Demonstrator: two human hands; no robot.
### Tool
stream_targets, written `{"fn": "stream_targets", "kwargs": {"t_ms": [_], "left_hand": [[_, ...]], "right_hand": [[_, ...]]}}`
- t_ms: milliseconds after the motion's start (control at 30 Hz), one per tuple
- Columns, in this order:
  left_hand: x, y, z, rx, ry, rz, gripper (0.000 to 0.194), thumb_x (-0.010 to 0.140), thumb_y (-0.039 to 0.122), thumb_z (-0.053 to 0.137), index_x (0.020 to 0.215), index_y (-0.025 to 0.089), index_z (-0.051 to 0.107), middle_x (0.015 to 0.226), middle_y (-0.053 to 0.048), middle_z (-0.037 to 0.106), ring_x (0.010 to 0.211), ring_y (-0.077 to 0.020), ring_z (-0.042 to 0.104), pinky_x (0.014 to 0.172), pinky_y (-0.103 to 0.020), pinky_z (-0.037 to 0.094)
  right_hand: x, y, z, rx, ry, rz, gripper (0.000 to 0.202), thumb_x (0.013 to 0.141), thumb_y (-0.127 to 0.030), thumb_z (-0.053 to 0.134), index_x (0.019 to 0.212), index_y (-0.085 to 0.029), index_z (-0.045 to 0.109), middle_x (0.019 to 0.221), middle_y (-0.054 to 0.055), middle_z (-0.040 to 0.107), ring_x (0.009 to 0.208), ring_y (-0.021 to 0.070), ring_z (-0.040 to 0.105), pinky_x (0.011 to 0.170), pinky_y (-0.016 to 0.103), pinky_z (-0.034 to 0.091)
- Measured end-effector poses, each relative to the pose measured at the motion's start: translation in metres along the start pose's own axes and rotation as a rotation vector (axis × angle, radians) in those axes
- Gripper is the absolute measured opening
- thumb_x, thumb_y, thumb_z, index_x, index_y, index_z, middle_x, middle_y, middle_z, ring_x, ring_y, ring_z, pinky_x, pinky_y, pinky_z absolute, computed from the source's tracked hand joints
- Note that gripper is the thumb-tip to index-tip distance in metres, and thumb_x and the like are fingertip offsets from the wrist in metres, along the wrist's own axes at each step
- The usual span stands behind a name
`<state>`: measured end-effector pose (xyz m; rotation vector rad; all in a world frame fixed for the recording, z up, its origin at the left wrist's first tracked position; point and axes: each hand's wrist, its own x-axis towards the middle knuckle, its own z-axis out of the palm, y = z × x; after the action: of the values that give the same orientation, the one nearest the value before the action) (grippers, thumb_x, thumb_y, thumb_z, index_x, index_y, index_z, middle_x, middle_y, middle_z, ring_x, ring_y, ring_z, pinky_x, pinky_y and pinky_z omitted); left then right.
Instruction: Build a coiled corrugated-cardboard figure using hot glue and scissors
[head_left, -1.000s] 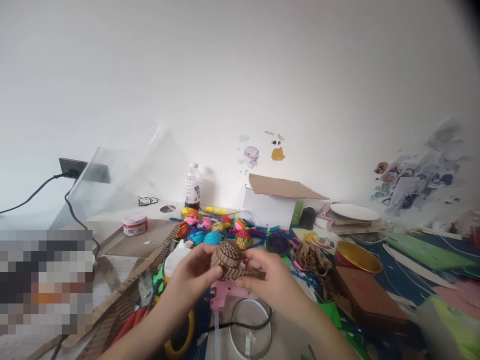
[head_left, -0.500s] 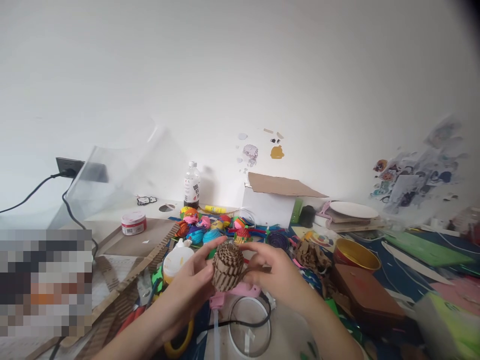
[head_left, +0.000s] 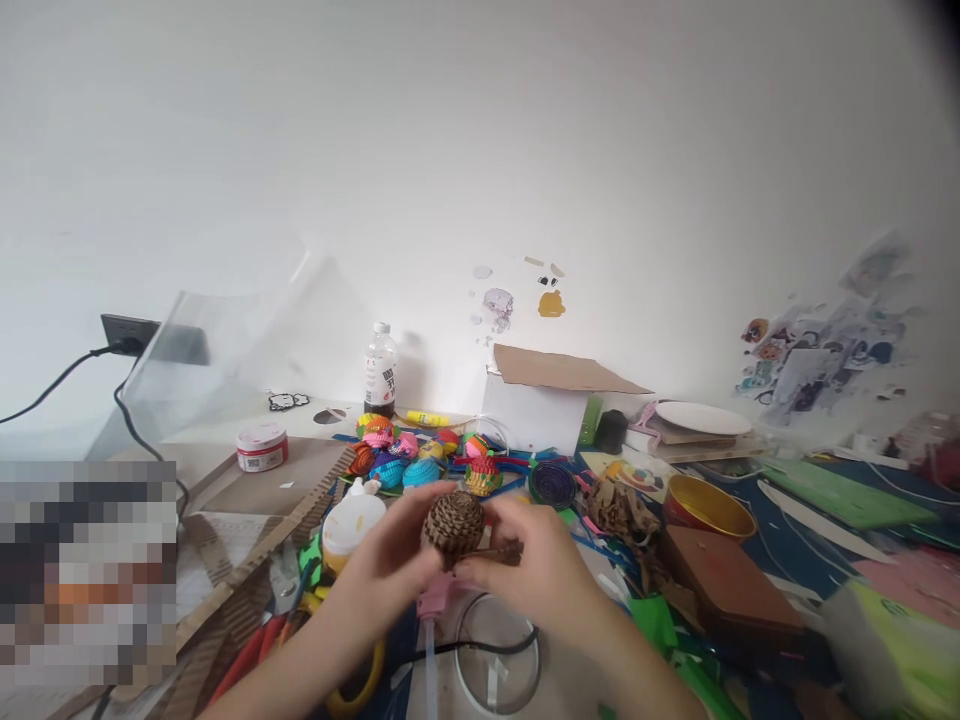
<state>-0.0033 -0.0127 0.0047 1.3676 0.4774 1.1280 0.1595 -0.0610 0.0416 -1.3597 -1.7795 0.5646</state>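
Brown corrugated-cardboard dome with a coiled surface [head_left: 454,528], held between both hands above the cluttered desk [head_left: 304,425]; its rounded, coiled end faces upward and toward the viewer, so that its long axis is seen foreshortened and its exact tilt cannot be told. The left hand [head_left: 397,560] is partly closed in a curve around the dome's left side, thumb in front and fingers behind. The right hand [head_left: 536,560] is pinched, with a narrow brown strip [head_left: 504,553] between thumb and fingers, at the dome's right side. Lettering: the clear plastic bottle with dark liquid [head_left: 381,370] bears large dark characters, too small to read surely; the round red-and-white tub [head_left: 262,447] shows a square code and illegible small print. Counts: one bottle, one tub, one pink plastic tool with a translucent stick [head_left: 435,596], one thin white ring [head_left: 459,655], one round gold-and-red tin [head_left: 709,510], one white oval plate [head_left: 703,418], and at least eight multicoloured ribbed domes [head_left: 420,472], overlapping beyond the hands, their exact number uncertain
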Motion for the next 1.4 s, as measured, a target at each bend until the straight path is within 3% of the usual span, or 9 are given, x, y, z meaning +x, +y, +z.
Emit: {"fn": "stream_targets", "kwargs": {"t_ms": [100,267,367,500,700,833,1067,1233,1400], "left_hand": [[0.002,-0.009,-0.002,0.102,0.008,0.035,0.057,0.059,0.043,0.077,0.107,0.02,0.058,0.107,-0.009,0.065,0.101,-0.0293,0.058,0.086,-0.037,0.047],[0.003,-0.003,0.0,0.114,0.032,-0.1,0.047,0.064,0.045,0.073,0.101,0.017,0.062,0.099,-0.008,0.068,0.097,-0.0284,0.059,0.083,-0.035,0.047],[0.004,0.002,0.0,0.051,-0.029,-0.147,0.045,0.069,0.045,0.069,0.103,0.017,0.063,0.1,-0.008,0.068,0.097,-0.0276,0.059,0.083,-0.035,0.046],[0.004,0.004,-0.003,-0.059,-0.146,-0.17,0.047,0.071,0.045,0.068,0.108,0.017,0.062,0.098,-0.008,0.067,0.091,-0.0249,0.06,0.082,-0.034,0.045],[-0.001,0.005,-0.005,-0.184,-0.277,-0.211,0.055,0.064,0.047,0.073,0.109,0.017,0.062,0.085,-0.006,0.066,0.075,-0.0194,0.06,0.071,-0.029,0.046],[-0.003,0.008,-0.006,-0.198,-0.301,-0.258,0.06,0.058,0.048,0.077,0.108,0.019,0.062,0.086,-0.004,0.065,0.076,-0.0175,0.059,0.064,-0.024,0.044],[-0.004,0.008,-0.013,-0.221,-0.334,-0.285,0.079,0.055,0.046,0.08,0.125,0.031,0.047,0.108,-0.004,0.059,0.096,-0.0219,0.057,0.079,-0.03,0.045],[-0.003,0.005,-0.013,-0.244,-0.388,-0.3,0.076,0.056,0.05,0.078,0.121,0.027,0.046,0.111,-0.007,0.056,0.096,-0.0232,0.057,0.078,-0.032,0.045],[-0.001,0.0,-0.016,-0.225,-0.449,-0.32,0.076,0.059,0.054,0.074,0.12,0.023,0.042,0.111,-0.01,0.056,0.094,-0.0248,0.057,0.078,-0.035,0.044]], "right_hand": [[0.001,-0.001,0.006,-0.176,0.049,0.024,0.012,0.068,-0.028,0.069,0.072,-0.018,0.063,0.06,-0.003,0.061,0.055,0.0125,0.053,0.048,0.02,0.031],[0.001,-0.003,-0.01,-0.243,-0.11,-0.017,0.01,0.074,-0.028,0.066,0.079,-0.02,0.067,0.069,-0.001,0.067,0.062,0.0146,0.057,0.053,0.02,0.033],[0.0,-0.003,-0.022,-0.233,-0.164,-0.081,0.01,0.08,-0.024,0.061,0.082,-0.021,0.069,0.074,0.0,0.069,0.066,0.0153,0.059,0.057,0.021,0.036],[-0.001,-0.001,-0.025,-0.108,-0.158,-0.102,0.011,0.081,-0.022,0.06,0.084,-0.021,0.07,0.078,0.0,0.069,0.071,0.0158,0.061,0.061,0.022,0.041],[0.002,0.011,-0.019,0.294,-0.161,0.043,0.009,0.071,-0.026,0.07,0.073,-0.018,0.067,0.067,0.0,0.064,0.06,0.0142,0.061,0.055,0.023,0.046],[0.003,0.009,-0.017,0.461,-0.195,0.107,0.028,0.064,-0.027,0.076,0.088,-0.02,0.064,0.068,-0.003,0.062,0.057,0.0118,0.059,0.056,0.023,0.046],[0.002,0.006,-0.016,0.443,-0.288,0.093,0.075,0.061,-0.027,0.08,0.128,-0.027,0.047,0.071,-0.005,0.056,0.069,0.0131,0.054,0.066,0.025,0.042],[0.002,0.003,-0.018,0.401,-0.335,0.04,0.06,0.064,-0.03,0.078,0.121,-0.027,0.057,0.084,-0.001,0.061,0.078,0.0163,0.055,0.07,0.027,0.043],[0.004,0.008,-0.013,0.469,-0.362,0.066,0.046,0.063,-0.033,0.077,0.105,-0.017,0.066,0.089,0.003,0.064,0.082,0.0194,0.058,0.073,0.029,0.045]]}}
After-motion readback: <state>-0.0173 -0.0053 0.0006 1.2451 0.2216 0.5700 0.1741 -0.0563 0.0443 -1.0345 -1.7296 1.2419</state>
